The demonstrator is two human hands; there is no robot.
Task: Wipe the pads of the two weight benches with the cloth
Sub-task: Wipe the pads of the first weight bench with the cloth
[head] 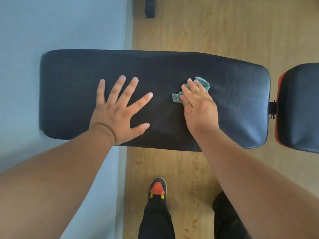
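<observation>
A long black bench pad [233,104] lies across the middle of the head view. My left hand [119,111] rests flat on its left half with fingers spread and straight. My right hand [198,104] presses a crumpled teal cloth [203,82] onto the pad right of centre, its fingers laid over the cloth. Most of the cloth is hidden under the fingers; bits stick out above and to the left of them. A second black pad with a red edge [300,107] starts at the right border, joined by a metal hinge [272,108].
Wooden floor [215,28] lies beyond and below the bench, with a pale blue wall or mat [60,23] at the left. A dark bench foot [150,7] shows at the top. My legs and a black shoe with an orange toe [157,188] stand near the pad's front edge.
</observation>
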